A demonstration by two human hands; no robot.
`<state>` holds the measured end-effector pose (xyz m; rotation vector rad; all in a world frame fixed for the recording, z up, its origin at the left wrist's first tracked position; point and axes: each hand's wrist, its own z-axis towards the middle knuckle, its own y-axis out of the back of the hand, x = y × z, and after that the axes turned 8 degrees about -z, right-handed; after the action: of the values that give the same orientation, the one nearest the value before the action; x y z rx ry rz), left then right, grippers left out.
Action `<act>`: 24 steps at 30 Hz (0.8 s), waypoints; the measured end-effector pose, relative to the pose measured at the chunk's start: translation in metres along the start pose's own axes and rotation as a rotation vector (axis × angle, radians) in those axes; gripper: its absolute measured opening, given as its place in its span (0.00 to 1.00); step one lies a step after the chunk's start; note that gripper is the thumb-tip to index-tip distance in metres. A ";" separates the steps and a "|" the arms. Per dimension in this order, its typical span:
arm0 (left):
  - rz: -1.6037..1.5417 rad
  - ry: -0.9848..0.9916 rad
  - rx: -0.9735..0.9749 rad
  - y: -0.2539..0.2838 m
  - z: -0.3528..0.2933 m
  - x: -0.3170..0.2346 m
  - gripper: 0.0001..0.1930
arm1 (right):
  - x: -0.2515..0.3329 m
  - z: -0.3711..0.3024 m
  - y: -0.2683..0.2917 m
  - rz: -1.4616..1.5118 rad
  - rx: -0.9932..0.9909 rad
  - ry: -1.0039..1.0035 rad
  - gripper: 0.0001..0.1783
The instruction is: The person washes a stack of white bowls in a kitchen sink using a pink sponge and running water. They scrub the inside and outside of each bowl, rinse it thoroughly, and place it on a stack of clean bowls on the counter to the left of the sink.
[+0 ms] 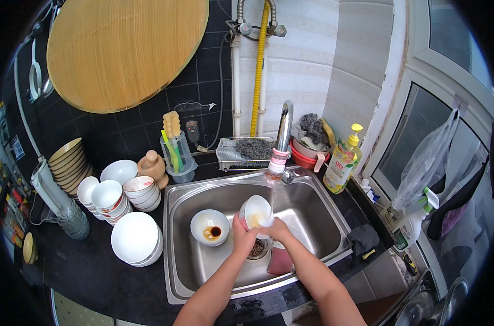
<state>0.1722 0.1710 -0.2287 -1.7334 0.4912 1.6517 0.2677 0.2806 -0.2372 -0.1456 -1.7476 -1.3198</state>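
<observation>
My left fingers [244, 232] and right fingers [278, 230] are both curled round one small white bowl [261, 205], the left at its near left side, the right at its near right. Between them it leans, and some cloudy, yellowish liquid sits inside. Just past my fingers a thin stream of water falls from the chrome faucet [284, 130], close by the bowl's right side.

Right under my fingers is the drain [258, 250], with a folded pinkish cloth [280, 262] nearer me, below the right ones. To their left, apart from what I hold, a second bowl [198, 224] rests on the bottom of the steel sink [325, 239] with dark brown liquid in it.

Farther left, on the black worktop [89, 280], stand stacked white bowls [134, 236]. Beyond my fingers to the right, by the sink's far corner, stands a yellow-topped pump bottle [342, 165].
</observation>
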 end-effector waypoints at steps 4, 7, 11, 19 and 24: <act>-0.125 0.040 0.044 -0.008 -0.009 -0.019 0.42 | -0.013 0.014 -0.001 0.076 -0.015 -0.164 0.26; 0.349 -0.338 -0.143 -0.007 -0.006 0.002 0.40 | 0.018 -0.005 0.011 0.282 0.248 -0.231 0.24; 0.232 -0.212 -0.005 0.005 0.005 0.001 0.41 | 0.008 0.003 0.003 0.053 0.187 -0.182 0.22; 0.387 -0.407 -0.158 -0.008 -0.005 0.004 0.39 | 0.013 -0.002 0.005 0.287 0.350 -0.224 0.23; 0.222 -0.240 0.020 0.008 0.013 0.019 0.36 | 0.003 0.003 0.008 -0.217 -0.055 -0.099 0.26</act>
<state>0.1596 0.1779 -0.2484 -1.4827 0.5988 1.9739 0.2687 0.2855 -0.2290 -0.0536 -1.8523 -1.5410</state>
